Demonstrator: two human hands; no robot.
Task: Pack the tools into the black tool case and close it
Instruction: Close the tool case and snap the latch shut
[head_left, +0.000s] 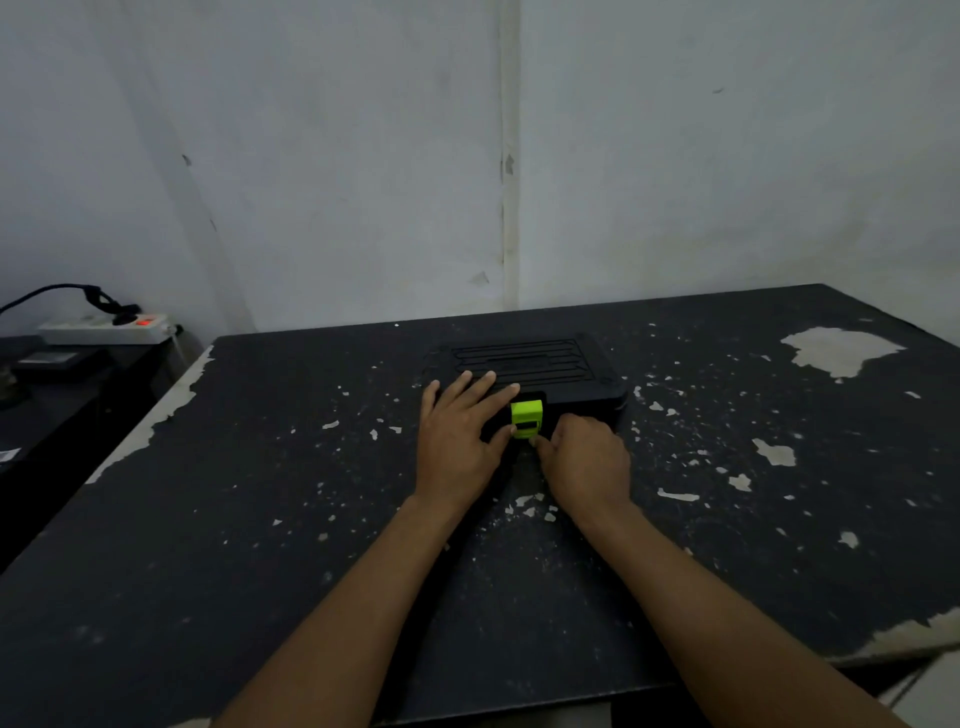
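The black tool case (540, 364) lies flat on the table with its ribbed lid down. A bright green latch (527, 420) sits at the middle of its near edge. My left hand (462, 436) rests flat on the lid's near left part, fingers spread, thumb touching the latch's left side. My right hand (587, 457) is curled in front of the case, with a fingertip pressed against the latch's lower right corner. No loose tools are in sight; the case's inside is hidden.
The black table (260, 519) has a worn top with peeling pale patches. A white power strip (104, 328) with a red lit switch and a black cable sits on a lower dark unit at the far left. A grey wall stands close behind.
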